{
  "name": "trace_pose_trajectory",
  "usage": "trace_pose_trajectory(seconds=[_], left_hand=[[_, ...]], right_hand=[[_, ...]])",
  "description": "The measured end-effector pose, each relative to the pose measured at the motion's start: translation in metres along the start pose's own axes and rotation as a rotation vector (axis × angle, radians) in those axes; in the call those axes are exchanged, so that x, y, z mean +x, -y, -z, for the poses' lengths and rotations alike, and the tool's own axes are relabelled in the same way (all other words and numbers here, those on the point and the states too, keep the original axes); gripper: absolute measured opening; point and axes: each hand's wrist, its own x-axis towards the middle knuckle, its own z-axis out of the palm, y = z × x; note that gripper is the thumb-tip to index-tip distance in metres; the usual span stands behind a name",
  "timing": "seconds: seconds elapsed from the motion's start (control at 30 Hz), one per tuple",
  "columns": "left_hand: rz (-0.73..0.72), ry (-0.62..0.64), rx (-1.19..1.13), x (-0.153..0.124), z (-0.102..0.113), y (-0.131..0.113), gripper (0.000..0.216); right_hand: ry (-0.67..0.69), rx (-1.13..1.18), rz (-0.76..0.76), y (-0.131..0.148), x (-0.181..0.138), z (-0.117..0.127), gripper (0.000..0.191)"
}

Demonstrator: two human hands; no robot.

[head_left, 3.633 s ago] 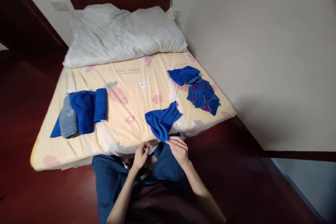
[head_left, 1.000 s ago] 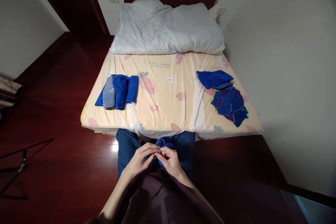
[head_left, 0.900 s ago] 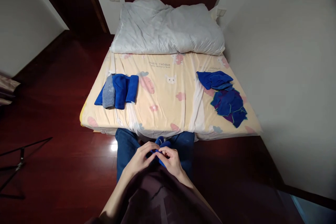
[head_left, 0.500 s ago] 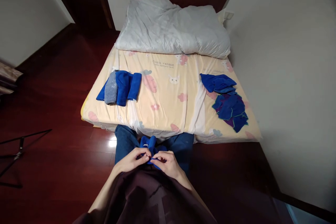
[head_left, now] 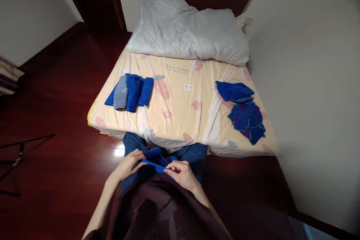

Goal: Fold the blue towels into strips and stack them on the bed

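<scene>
A blue cloth (head_left: 154, 153) hangs between my two hands, just above my lap at the foot of the bed. Its near edge is drawn out in a line from one hand to the other. My left hand (head_left: 129, 165) pinches the left end of that edge. The fingers of my right hand (head_left: 181, 172) are closed on the edge further right. Lower folds of the cloth drop between my legs, partly hidden by my hands and dark shirt.
On the bed (head_left: 180, 123), rolled or folded blue cloths (head_left: 133, 92) and a grey rolled cloth (head_left: 120, 93) lie left. A loose pile of blue cloths (head_left: 247, 120) lies right. A thick white quilt (head_left: 188, 32) covers the head end. Black stand legs (head_left: 21, 152) are at floor left.
My hands were close together on the cloth. The left hand has moved left and slightly up, stretching the blue edge between them. The view has shifted slightly.
</scene>
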Motion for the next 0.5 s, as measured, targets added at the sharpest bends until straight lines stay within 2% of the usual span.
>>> trace_pose_trajectory(seconds=[0.17, 0.3, 0.4, 0.5], left_hand=[[0.063, -0.228, 0.279, -0.037, 0.041, 0.016, 0.02], [0.068, -0.416, 0.434, -0.058, 0.06, 0.02, 0.015], [0.113, -0.572, 0.42, -0.067, 0.066, 0.021, 0.022], [0.221, -0.832, 0.324, -0.074, 0.072, 0.016, 0.033]], right_hand=[[-0.009, 0.135, -0.105, -0.004, -0.002, -0.004, 0.02], [0.039, 0.25, -0.161, 0.003, -0.004, -0.018, 0.026], [0.089, 0.357, -0.208, 0.004, -0.007, -0.025, 0.034], [0.128, 0.441, -0.269, -0.009, -0.012, -0.027, 0.045]])
